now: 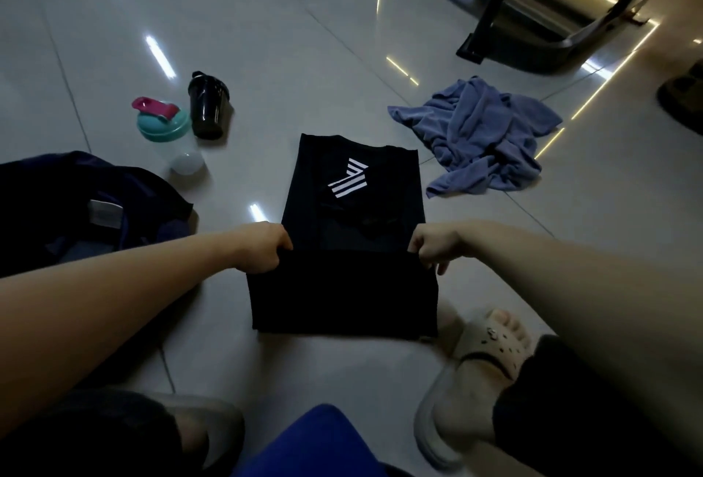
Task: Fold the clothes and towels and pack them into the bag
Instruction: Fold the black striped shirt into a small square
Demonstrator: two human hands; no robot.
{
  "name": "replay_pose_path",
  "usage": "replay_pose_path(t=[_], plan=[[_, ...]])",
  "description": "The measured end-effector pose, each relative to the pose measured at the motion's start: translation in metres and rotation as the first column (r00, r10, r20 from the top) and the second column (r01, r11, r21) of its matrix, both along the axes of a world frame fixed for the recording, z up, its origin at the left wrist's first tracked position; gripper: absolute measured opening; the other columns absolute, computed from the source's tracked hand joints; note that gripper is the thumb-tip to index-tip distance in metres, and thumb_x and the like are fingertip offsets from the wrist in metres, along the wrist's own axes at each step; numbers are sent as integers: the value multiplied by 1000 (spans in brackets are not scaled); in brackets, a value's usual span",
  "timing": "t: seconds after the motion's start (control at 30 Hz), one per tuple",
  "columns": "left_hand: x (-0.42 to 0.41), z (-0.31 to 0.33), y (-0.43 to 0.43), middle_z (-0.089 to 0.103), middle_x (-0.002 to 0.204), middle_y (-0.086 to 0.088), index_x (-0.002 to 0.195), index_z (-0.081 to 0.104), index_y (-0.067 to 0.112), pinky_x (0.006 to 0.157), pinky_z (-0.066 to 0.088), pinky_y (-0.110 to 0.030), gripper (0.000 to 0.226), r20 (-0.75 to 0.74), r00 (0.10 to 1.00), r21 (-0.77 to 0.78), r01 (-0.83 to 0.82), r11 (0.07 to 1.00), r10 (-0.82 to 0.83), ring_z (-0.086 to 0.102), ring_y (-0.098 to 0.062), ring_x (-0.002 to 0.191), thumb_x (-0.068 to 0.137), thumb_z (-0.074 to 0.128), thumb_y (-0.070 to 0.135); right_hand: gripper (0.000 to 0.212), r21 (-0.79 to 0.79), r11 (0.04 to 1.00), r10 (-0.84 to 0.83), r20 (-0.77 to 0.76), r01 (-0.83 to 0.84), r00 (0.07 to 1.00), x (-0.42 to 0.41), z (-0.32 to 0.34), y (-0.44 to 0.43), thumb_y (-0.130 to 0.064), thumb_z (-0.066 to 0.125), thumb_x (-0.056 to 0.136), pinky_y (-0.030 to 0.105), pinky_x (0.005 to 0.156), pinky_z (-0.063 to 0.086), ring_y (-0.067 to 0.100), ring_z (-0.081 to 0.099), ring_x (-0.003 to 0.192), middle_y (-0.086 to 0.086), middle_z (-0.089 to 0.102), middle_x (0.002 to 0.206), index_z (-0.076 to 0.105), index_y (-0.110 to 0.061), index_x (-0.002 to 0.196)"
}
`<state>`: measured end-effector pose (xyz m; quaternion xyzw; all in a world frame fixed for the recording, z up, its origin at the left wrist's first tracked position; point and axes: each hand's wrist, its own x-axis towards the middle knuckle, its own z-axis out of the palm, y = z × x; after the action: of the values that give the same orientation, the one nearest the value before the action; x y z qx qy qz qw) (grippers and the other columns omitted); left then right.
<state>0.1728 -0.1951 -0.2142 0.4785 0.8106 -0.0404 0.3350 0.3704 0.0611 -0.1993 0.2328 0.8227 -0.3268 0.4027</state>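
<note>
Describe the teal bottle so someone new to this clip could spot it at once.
Find the dark bag on the floor at the left; two bottles sit just beyond it. The teal bottle is the left one, next to the black shaker. Only it has a teal lid with a pink cap.

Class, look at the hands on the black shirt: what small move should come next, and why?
Probably carry the held edge forward over the striped logo. The left hand and right hand each pinch a side of the black shirt, whose far half lies flat.
</note>
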Motion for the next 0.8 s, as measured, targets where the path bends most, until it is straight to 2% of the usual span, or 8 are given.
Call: replay_pose_path(t=[0.07, 0.13, 0.2, 0.33, 0.47, 0.57, 0.67, 0.8], plan=[[-6, -8, 3, 56, 85, 9, 100, 71, 22, 78, 45, -25, 36, 19, 1000, 19, -10, 1000, 10, 55, -13, 82, 85, 49, -1, 43, -32, 999, 22, 24, -22, 999, -7, -6, 8, 12, 42, 91, 40, 74, 56, 30, 64, 89, 17, 67, 94, 70, -19, 80], [-15, -16, 7, 55, 75, 13, 77, 65, 30, 70, 42, -23, 37, 70, 996, 67, -58, 996, 53, 54, -7, 72, 82, 48, -3, 45, -44, 999, 23, 40, -21, 999, -10, -13, 17, 14, 42, 91, 41, 75, 55, 30, 63, 87, 16, 66, 91, 69, -20, 78], [-21, -23, 14, 55, 69, 16, 69, 59, 32, 62, 39, -21, 40, 94, 991, 134, -103, 986, 91, 53, -4, 67, 82, 48, -3, 45, -39, 999, 6, 48, -4, 999, -12, -18, 27, 14, 42, 92, 44, 78, 55, 29, 61, 83, 10, 65, 84, 68, -20, 77], [-31, -38, 41, 58, 67, 15, 69, 61, 34, 60, 40, -23, 37, 97, 982, 247, -184, 951, 164, 57, -5, 66, 85, 50, 3, 35, -25, 999, -45, 66, 46, 997, -16, -30, 49, 12, 42, 93, 42, 77, 55, 27, 61, 76, 7, 63, 81, 69, -9, 88], [-49, -63, 59, 64, 78, 12, 88, 66, 29, 62, 45, -26, 24, 117, 931, 253, -364, 896, 345, 60, -6, 71, 88, 53, 9, 24, 86, 980, -176, -25, 177, 984, -25, -45, 60, 7, 48, 86, 36, 62, 55, 26, 59, 67, 8, 59, 73, 65, -8, 81], [-57, -88, 58, 71, 83, 0, 87, 71, 21, 66, 51, -27, 16, 225, 780, 195, -624, 757, 584, 66, -15, 73, 86, 63, 7, 14, 140, 929, -322, -154, 343, 934, -31, -69, 58, 7, 54, 81, 33, 52, 46, 27, 55, 58, 15, 53, 69, 55, -6, 76], [-60, -106, 49, 71, 81, -8, 81, 72, 15, 64, 52, -28, 15, 328, 614, 137, -783, 607, 718, 68, -22, 74, 83, 69, 1, 19, 127, 839, -490, -244, 529, 837, -30, -96, 57, 5, 57, 78, 36, 54, 35, 25, 44, 60, 15, 42, 68, 46, -10, 75], [-66, -117, 41, 73, 82, -12, 81, 72, 15, 78, 60, -37, 18, 494, 409, 110, -905, 411, 767, 71, -27, 77, 85, 73, -3, 16, 50, 700, -699, -158, 712, 698, -17, -114, 57, 8, 49, 89, 41, 56, 41, 29, 47, 70, 16, 45, 79, 47, -7, 85]])
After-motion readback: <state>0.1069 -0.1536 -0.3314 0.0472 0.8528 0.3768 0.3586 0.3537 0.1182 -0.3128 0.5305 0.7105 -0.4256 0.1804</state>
